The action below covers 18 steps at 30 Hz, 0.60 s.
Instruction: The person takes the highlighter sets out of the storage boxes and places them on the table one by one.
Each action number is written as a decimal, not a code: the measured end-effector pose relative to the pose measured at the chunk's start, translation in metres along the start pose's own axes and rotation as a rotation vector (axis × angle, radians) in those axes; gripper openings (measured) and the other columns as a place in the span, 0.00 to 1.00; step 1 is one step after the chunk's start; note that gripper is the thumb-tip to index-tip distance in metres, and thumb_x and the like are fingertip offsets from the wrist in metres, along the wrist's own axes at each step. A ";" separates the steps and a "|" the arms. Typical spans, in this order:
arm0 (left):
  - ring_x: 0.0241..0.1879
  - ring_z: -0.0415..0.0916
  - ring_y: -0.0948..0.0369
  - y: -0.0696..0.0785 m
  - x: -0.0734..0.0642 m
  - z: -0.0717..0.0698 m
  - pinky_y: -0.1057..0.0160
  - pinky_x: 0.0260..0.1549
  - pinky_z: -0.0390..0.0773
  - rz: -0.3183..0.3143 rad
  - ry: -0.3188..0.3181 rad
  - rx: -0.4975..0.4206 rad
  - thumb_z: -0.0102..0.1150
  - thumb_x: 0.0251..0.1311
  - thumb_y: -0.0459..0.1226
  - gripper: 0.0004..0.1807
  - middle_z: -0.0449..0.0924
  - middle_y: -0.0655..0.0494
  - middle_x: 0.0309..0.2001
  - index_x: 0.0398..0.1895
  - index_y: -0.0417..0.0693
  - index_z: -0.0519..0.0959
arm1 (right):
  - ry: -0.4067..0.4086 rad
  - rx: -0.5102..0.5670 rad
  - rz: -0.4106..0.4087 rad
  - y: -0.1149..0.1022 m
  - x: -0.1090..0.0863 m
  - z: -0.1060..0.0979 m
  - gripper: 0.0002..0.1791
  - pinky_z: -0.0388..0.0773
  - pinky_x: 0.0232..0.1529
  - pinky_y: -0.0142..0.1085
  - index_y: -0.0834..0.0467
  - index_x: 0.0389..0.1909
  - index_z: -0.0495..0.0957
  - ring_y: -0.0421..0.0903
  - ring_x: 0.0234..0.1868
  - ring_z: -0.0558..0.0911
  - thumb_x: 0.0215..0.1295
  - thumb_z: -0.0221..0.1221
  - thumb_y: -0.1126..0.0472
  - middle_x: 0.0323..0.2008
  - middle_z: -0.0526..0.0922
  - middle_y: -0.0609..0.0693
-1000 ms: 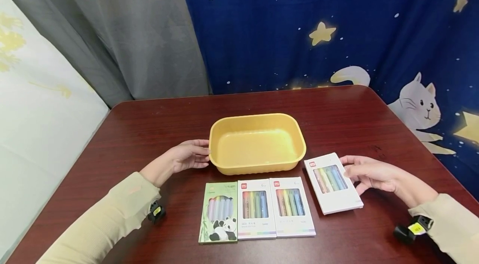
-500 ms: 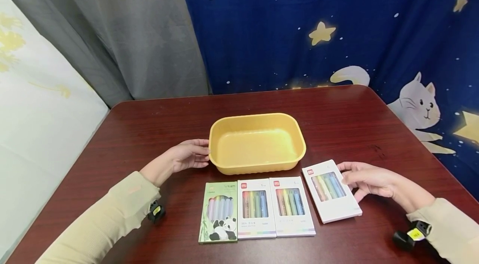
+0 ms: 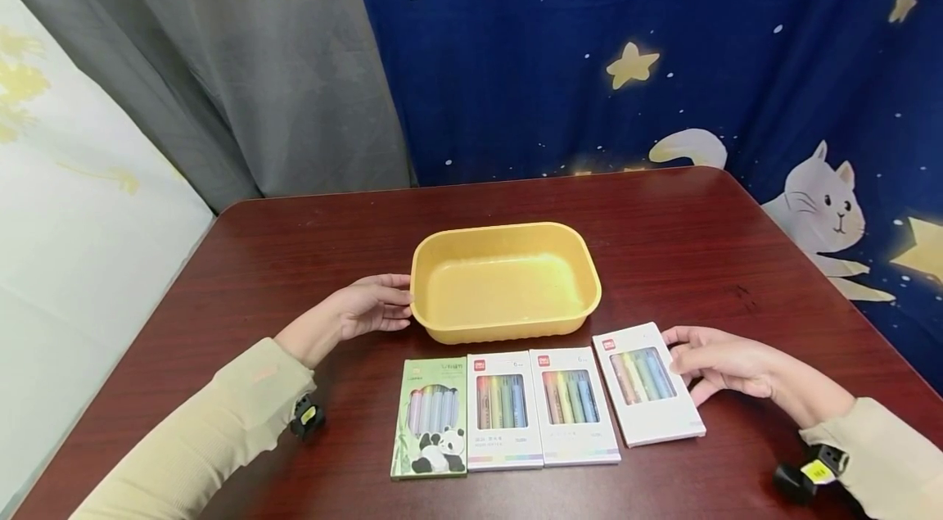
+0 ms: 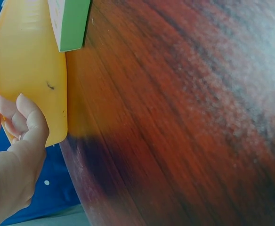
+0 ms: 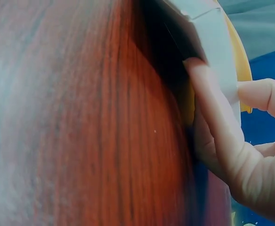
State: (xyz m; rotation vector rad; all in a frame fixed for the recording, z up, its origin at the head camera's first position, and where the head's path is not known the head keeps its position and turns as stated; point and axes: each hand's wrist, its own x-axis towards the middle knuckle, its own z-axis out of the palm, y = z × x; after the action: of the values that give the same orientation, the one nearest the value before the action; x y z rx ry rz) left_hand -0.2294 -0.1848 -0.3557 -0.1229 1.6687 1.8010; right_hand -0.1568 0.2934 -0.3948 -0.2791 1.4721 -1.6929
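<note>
My right hand (image 3: 729, 364) pinches the right edge of a white box of coloured pens (image 3: 648, 385), thumb on top and fingers beneath. In the right wrist view the box (image 5: 217, 52) stands off the tabletop, a dark gap under it. To its left, two similar white boxes of coloured pens, one beside (image 3: 575, 405) and one farther left (image 3: 505, 411), lie side by side. A green panda-print box of pens (image 3: 430, 418) ends the row. Beside the yellow basin (image 3: 508, 332), my left hand (image 3: 374, 307) touches its left wall with relaxed fingers.
The dark red wooden table (image 3: 317, 233) carries everything. Behind the boxes stands the basin, with nothing inside it. A grey curtain (image 3: 258, 53) and a blue starry curtain (image 3: 516, 53) hang past the far edge.
My right hand has brought its white box toward me and slightly left, close against the row, and turned it a little straighter. The left hand and the basin have kept their places.
</note>
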 end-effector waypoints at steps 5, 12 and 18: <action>0.28 0.75 0.64 -0.001 0.001 -0.001 0.65 0.33 0.79 -0.001 -0.001 0.002 0.46 0.62 0.27 0.27 0.76 0.55 0.29 0.64 0.37 0.53 | 0.017 -0.020 0.001 0.001 0.000 0.002 0.19 0.79 0.40 0.49 0.67 0.53 0.53 0.54 0.41 0.81 0.63 0.45 0.73 0.41 0.79 0.57; 0.28 0.76 0.64 -0.001 0.000 -0.001 0.65 0.32 0.79 -0.001 -0.005 -0.003 0.46 0.62 0.27 0.26 0.76 0.55 0.29 0.63 0.37 0.54 | 0.042 -0.078 0.031 -0.002 -0.002 0.007 0.21 0.79 0.39 0.48 0.70 0.52 0.52 0.53 0.40 0.82 0.61 0.48 0.72 0.40 0.78 0.58; 0.28 0.76 0.64 -0.001 0.000 -0.002 0.65 0.33 0.79 0.003 -0.011 -0.005 0.46 0.62 0.27 0.27 0.76 0.54 0.29 0.63 0.36 0.53 | 0.076 -0.129 0.032 -0.002 -0.002 0.010 0.23 0.80 0.38 0.47 0.72 0.52 0.52 0.52 0.37 0.82 0.60 0.50 0.71 0.38 0.77 0.57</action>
State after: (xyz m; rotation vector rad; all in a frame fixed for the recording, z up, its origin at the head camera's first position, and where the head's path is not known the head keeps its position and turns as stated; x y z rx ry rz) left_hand -0.2294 -0.1868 -0.3571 -0.1132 1.6575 1.8051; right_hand -0.1494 0.2875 -0.3899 -0.2618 1.6370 -1.6018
